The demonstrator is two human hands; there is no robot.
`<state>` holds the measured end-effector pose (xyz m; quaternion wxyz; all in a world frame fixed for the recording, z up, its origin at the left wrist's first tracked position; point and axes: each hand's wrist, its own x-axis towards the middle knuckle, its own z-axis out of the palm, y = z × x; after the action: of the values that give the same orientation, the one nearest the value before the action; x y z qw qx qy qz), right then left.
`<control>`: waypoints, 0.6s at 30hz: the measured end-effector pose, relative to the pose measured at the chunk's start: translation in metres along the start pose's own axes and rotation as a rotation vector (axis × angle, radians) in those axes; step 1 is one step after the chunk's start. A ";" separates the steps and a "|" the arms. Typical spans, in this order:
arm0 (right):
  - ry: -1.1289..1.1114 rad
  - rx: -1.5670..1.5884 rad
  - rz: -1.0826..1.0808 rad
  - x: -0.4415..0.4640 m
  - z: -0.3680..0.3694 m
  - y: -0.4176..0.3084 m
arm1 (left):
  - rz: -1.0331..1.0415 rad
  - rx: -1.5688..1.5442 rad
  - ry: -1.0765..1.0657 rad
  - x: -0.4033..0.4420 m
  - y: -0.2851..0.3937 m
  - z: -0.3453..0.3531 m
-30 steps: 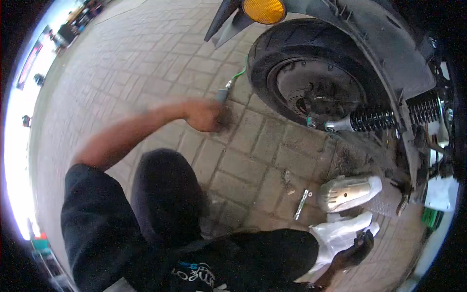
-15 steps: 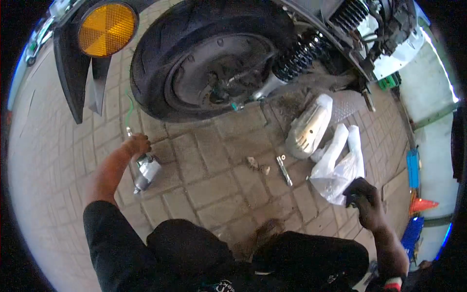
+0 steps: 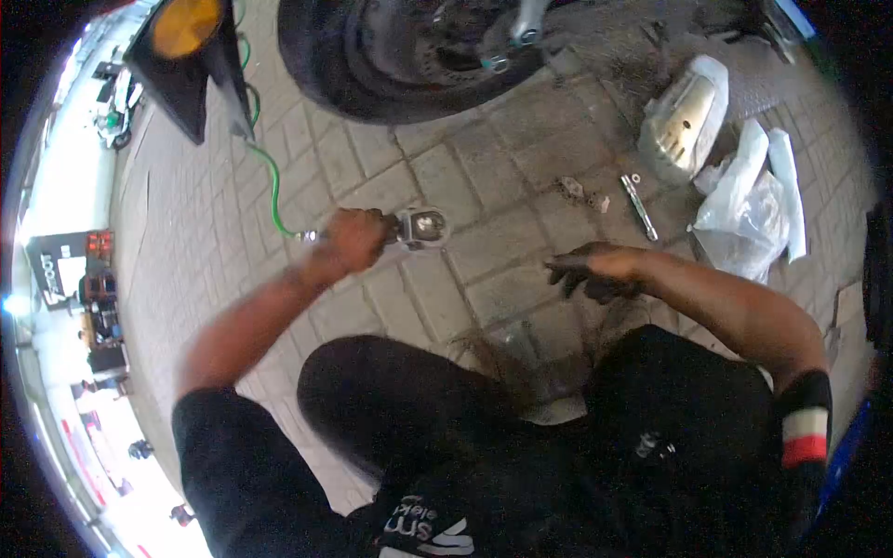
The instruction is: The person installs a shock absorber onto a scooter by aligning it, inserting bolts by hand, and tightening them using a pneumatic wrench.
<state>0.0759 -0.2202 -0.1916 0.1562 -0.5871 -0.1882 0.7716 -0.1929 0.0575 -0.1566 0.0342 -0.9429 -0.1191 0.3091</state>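
Note:
My left hand (image 3: 355,239) is wrapped round the handle of an air impact wrench (image 3: 423,227), whose silver head points right, just above the paving. A green air hose (image 3: 275,186) runs into the handle end. Facing the wrench from the right is my right hand (image 3: 600,272), dark over the fingers. Its fingers are bent and drawn together; anything between them is too dark to make out. The two hands are apart. Beyond the right hand, a silver socket extension bar (image 3: 639,206) lies on the ground beside a small ring (image 3: 635,178).
A scooter wheel (image 3: 400,70) stands ahead, with an orange reflector (image 3: 186,26) on a black fender at upper left. To the right lie a plastic-wrapped metallic cover (image 3: 686,121) and a clear plastic bag (image 3: 744,223). Small clods (image 3: 581,192) sit on the paving (image 3: 502,223).
My left hand has brought the wrench rightward and turned its head to the right. My right hand has left the plastic bag and come inward. The view has tilted down and left.

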 end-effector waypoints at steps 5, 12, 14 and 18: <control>-0.207 0.678 -0.037 0.008 0.020 -0.031 | 0.014 -0.025 0.576 0.023 0.075 -0.066; 0.155 0.597 -0.653 -0.008 -0.007 -0.012 | 0.113 0.109 0.737 0.076 0.112 -0.106; 0.284 0.469 -0.815 -0.013 -0.003 -0.009 | 0.262 0.014 0.541 0.085 0.117 -0.128; 0.391 0.266 -0.934 -0.037 -0.012 -0.005 | 0.282 -0.197 0.799 0.099 0.122 -0.109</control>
<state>0.0973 -0.2312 -0.1612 0.5890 -0.5489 -0.2975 0.5131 -0.0264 -0.0351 -0.1419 -0.0549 -0.9943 0.0044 -0.0913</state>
